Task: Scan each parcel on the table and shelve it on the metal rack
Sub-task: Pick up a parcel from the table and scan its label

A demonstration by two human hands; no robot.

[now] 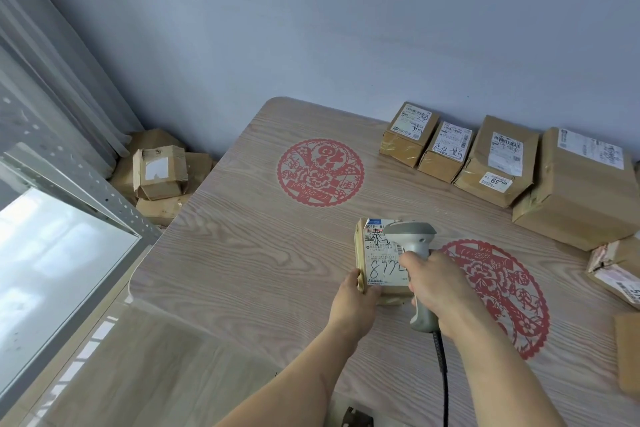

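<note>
Parcel gripped at near-left corner by left hand; scanner, clasped by right-hand fingers, aimed over label.

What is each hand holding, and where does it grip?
The left hand grips the small parcel at its near-left corner; the right hand grips the scanner by its handle.

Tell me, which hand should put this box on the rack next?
Probably the left. The left hand already holds the small parcel, and the metal rack stands on that side. The right hand is busy holding the scanner.
</note>
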